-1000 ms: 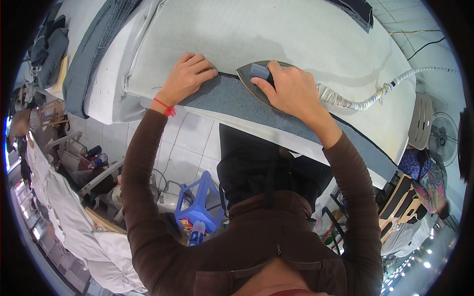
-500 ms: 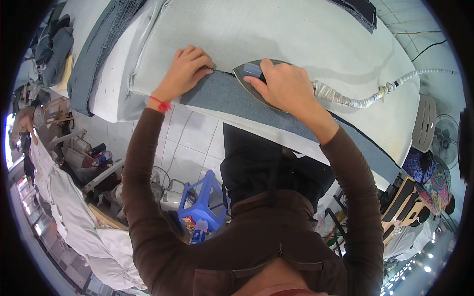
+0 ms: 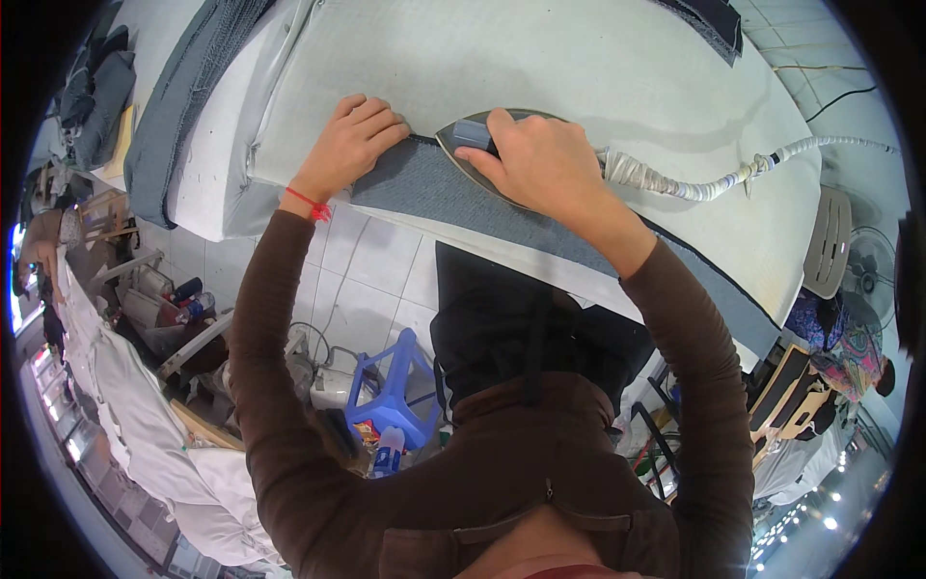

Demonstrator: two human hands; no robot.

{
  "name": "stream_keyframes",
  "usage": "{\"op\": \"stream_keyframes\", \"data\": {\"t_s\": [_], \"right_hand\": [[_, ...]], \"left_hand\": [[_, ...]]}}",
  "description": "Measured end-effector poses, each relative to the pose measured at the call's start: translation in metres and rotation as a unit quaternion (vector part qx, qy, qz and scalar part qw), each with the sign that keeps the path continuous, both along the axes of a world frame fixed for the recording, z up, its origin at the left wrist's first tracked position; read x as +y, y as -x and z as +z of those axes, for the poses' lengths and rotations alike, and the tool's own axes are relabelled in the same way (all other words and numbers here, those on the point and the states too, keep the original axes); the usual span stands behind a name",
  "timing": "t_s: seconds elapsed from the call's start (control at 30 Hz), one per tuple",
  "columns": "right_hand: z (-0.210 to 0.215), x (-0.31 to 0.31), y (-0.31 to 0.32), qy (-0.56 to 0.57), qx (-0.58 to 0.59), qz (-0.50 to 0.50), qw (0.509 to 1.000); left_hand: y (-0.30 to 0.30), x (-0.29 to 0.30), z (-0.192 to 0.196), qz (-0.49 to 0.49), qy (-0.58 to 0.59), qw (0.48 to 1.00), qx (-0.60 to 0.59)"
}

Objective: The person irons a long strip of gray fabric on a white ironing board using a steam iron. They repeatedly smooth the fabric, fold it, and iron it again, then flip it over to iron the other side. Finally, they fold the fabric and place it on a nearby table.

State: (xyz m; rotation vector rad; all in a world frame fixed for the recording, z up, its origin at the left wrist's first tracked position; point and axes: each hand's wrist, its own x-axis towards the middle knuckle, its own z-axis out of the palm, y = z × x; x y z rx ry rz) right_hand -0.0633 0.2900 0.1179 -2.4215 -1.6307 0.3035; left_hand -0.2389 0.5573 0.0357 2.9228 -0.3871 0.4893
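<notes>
A long strip of grey-blue denim (image 3: 415,183) lies along the near edge of a white padded ironing board (image 3: 405,58), a dark line running along its far edge. My right hand (image 3: 540,159) is wrapped round the grey handle of an iron (image 3: 463,159), whose soleplate rests on the strip with its tip pointing left. A white-wrapped hose (image 3: 666,181) leads off to the right from the iron's back. At the strip's left end, my left hand (image 3: 352,145) has its fingers closed on the far edge, just ahead of the iron's tip. The fabric under those fingers is hidden.
Stacked denim pieces (image 3: 188,106) hang at the board's left, and dark pieces (image 3: 709,24) lie at its far right. Below stand a blue plastic stool (image 3: 400,400) and a bottle (image 3: 388,452). White cloth (image 3: 145,434) spreads at lower left; a fan (image 3: 868,275) stands right.
The iron has slid a little to the left along the strip with my right hand. My left hand has shifted slightly left, still at the strip's edge.
</notes>
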Motion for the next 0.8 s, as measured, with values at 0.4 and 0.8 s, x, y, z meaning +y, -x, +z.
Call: {"op": "stream_keyframes", "data": {"t_s": [0.4,0.8], "right_hand": [[-0.001,0.011,0.002,-0.03,0.003,0.014,0.999],[0.0,0.025,0.01,-0.022,0.0,0.011,1.0]], "left_hand": [[0.008,0.005,0.011,0.063,0.035,0.996,0.05],[0.016,0.019,-0.001,0.024,-0.029,0.999,0.037]]}}
